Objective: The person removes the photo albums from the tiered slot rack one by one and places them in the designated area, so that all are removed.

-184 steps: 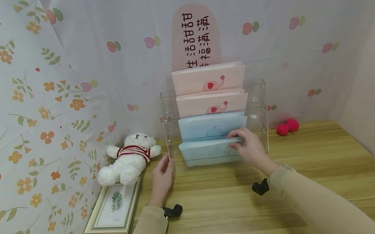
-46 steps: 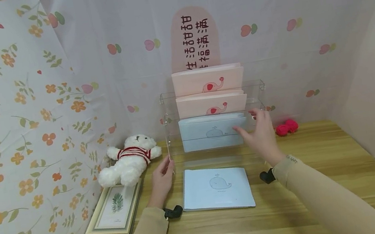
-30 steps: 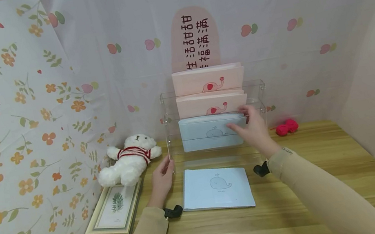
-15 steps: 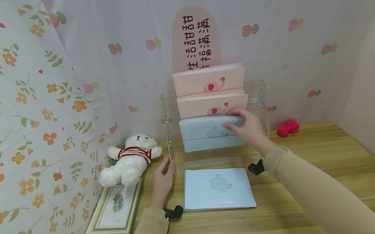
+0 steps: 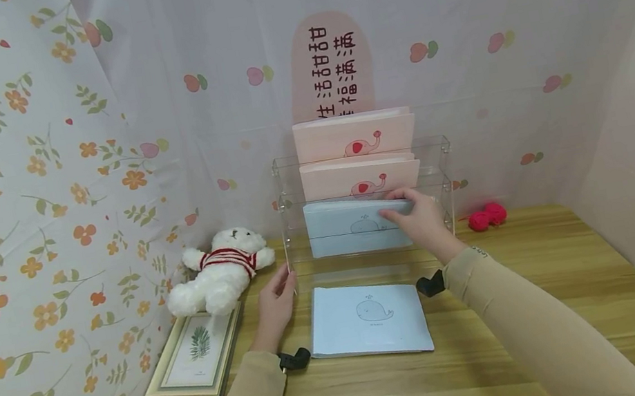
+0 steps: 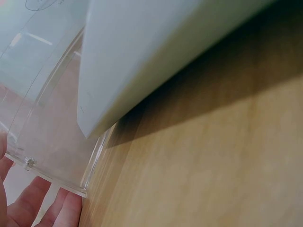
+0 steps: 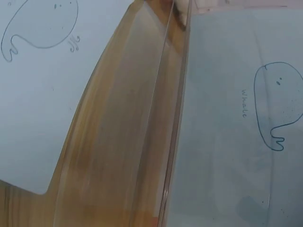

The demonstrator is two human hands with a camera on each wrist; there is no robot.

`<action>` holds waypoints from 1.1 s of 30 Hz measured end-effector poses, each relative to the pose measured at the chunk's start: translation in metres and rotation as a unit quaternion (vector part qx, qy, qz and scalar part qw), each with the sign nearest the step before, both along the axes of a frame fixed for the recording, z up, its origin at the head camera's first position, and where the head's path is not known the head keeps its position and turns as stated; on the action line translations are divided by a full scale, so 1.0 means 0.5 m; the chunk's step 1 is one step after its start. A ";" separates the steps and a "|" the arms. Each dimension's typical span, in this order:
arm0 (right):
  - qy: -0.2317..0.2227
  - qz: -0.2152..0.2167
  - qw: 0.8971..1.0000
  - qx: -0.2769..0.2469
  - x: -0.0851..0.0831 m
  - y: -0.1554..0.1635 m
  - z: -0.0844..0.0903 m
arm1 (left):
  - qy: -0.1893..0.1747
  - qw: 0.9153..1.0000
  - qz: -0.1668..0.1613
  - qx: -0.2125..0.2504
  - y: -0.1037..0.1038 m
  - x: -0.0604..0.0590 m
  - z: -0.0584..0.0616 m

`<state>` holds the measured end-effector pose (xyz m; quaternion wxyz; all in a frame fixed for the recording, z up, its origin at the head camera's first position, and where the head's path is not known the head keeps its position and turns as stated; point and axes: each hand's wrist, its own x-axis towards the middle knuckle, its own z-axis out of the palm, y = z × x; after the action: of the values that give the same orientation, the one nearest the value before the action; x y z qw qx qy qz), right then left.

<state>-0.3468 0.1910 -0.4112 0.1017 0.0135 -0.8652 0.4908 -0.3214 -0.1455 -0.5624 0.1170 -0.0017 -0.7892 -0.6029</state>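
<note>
A clear acrylic rack (image 5: 295, 227) stands at the back of the wooden table. My left hand (image 5: 276, 304) grips its left side panel; in the left wrist view the fingers (image 6: 31, 201) show behind the panel's edge. My right hand (image 5: 419, 217) pinches the top right edge of a pale blue folder with a whale drawing (image 5: 334, 224), thumb in front and fingers behind. This folder sits in the rack below two pink elephant folders (image 5: 320, 147). A second blue whale folder (image 5: 339, 327) lies flat on the table before the rack.
On the left, a white teddy bear (image 5: 202, 290) in a striped sweater lies against a picture frame (image 5: 183, 360). A red yarn-like bundle (image 5: 487, 216) lies right of the rack. Patterned curtains (image 5: 206, 132) hang behind and on the left.
The lowest whale folder has gone from the rack to the table. My right hand has moved left from the rack's right side and taken the remaining whale folder's top edge. My left hand stays put.
</note>
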 end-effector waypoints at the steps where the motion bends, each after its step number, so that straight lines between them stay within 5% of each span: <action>1: -0.002 -0.002 1.000 -0.004 -0.001 -0.001 0.000 | 0.000 1.000 0.001 0.001 0.000 0.000 0.000; 15: -0.027 -0.014 0.999 -0.038 0.001 -0.010 -0.005 | -0.003 1.000 -0.004 0.003 -0.004 0.004 -0.003; 33: 0.030 -0.042 0.997 -0.058 0.020 -0.024 0.026 | -0.007 1.000 -0.005 0.004 -0.001 0.003 0.001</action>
<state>-0.3369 0.1791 -0.3984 0.1489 -0.0134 -0.8318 0.5346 -0.3199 -0.1461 -0.5619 0.1082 -0.0013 -0.7877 -0.6065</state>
